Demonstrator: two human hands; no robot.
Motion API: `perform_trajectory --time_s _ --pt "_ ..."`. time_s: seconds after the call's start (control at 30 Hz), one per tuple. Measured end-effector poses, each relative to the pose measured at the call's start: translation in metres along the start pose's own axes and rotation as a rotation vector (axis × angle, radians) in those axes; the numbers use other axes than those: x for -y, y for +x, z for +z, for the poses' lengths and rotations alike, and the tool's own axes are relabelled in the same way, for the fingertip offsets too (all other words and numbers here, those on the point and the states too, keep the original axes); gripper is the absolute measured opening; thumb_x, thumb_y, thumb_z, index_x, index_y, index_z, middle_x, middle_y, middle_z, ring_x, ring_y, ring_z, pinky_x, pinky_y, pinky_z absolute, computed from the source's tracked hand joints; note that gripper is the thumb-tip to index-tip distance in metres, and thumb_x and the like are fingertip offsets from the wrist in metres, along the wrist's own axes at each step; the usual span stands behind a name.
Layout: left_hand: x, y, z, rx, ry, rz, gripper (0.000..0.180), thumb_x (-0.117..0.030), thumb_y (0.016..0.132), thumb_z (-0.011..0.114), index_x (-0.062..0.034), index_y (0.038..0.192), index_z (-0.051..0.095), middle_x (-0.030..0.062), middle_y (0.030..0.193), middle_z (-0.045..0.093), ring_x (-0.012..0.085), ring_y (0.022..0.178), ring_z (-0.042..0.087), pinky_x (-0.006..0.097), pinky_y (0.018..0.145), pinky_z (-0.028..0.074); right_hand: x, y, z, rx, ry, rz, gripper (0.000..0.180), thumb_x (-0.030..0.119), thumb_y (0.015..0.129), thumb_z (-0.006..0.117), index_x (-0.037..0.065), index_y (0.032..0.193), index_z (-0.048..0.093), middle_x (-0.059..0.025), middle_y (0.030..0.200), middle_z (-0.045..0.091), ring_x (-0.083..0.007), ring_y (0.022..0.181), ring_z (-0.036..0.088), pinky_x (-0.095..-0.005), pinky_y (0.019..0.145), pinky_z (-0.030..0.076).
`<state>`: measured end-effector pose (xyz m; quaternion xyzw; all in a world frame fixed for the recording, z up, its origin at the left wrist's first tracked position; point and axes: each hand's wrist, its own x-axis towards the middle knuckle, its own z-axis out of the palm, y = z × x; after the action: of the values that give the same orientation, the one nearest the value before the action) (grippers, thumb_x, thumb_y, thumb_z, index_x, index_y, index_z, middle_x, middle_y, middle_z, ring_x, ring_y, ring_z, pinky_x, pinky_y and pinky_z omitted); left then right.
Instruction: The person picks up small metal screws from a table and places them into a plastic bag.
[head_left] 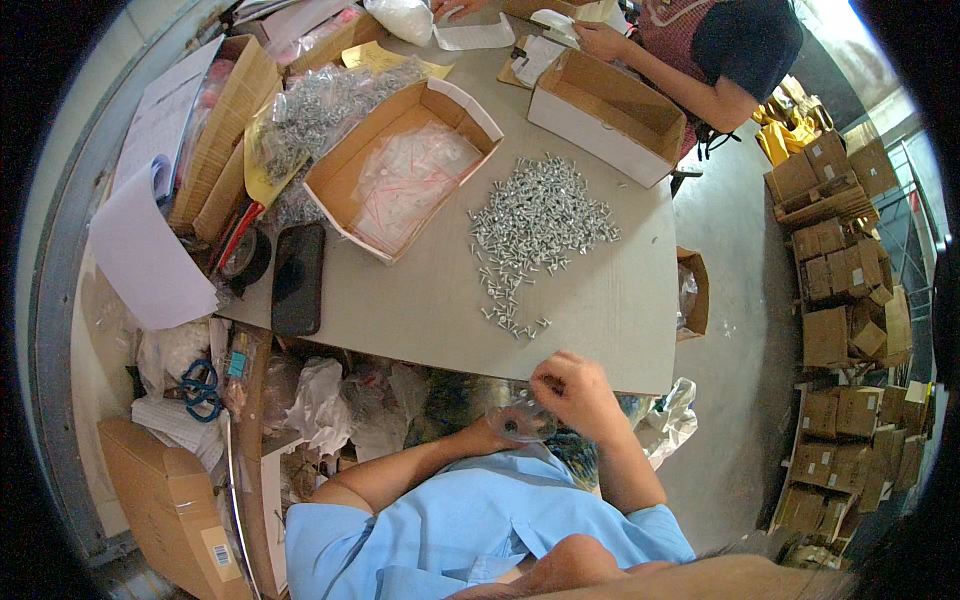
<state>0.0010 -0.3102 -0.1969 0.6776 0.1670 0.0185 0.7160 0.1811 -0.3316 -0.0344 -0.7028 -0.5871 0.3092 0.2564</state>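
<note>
The right hand is curled, fingertips pinched over a small clear plastic bag just below the table edge — the left hand grips it from beneath, mostly hidden; contents unclear.

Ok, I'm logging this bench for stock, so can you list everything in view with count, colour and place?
Loose screws: one spread pile, silver, table centre.
Open box of small clear bags: one, brown card, left of the pile.
Empty open box: one, brown and white, far right of table.
Bag of screws: one, clear, far left.
Phone: one, black, near left edge.
Scissors: one, blue-handled, lower left.
Stacked cartons: many, brown, floor at right.
Co-worker's hand: one, far side.
Small clear bag: one, held by both hands.
Left hand: under the bag.
Right hand: fingers pinching at the bag's top.
</note>
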Motion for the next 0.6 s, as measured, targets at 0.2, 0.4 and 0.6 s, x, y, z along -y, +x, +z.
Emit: perform_trajectory --time_s 0.2,0.4,0.6 --pt "-0.023 -0.004 -0.001 -0.092 -0.004 -0.028 0.03 -0.019 0.074 0.077 -0.0039 0.096 0.063 0.0107 0.105 0.067 0.0202 0.102 0.059 0.035 0.096 0.042 -0.005 0.035 0.001 -0.31 -0.108 -0.167 0.023 0.008 0.073 0.064 0.005 0.095 0.063 -0.0143 0.104 0.056 -0.0344 0.103 0.052 -0.0411 0.087 0.044" --pt "0.011 0.002 0.003 -0.012 0.024 -0.075 0.039 -0.026 0.074 0.078 -0.0023 0.102 0.063 0.0135 0.105 0.066 0.0213 0.1 0.06 0.035 0.092 0.044 -0.013 0.039 0.008 -0.299 -0.152 -0.175 0.02 0.008 0.072 0.064 0.005 0.092 0.063 -0.0143 0.095 0.057 -0.035 0.094 0.055 -0.04 0.084 0.046" --pt "0.012 0.003 0.002 0.006 0.084 -0.068 0.04 -0.025 0.073 0.078 -0.0027 0.103 0.063 0.0144 0.108 0.065 0.0211 0.101 0.059 0.036 0.092 0.044 -0.002 0.011 0.007 -0.131 -0.139 -0.138 0.016 0.008 0.073 0.065 0.005 0.089 0.065 -0.0136 0.09 0.06 -0.0323 0.08 0.061 -0.0369 0.071 0.05"
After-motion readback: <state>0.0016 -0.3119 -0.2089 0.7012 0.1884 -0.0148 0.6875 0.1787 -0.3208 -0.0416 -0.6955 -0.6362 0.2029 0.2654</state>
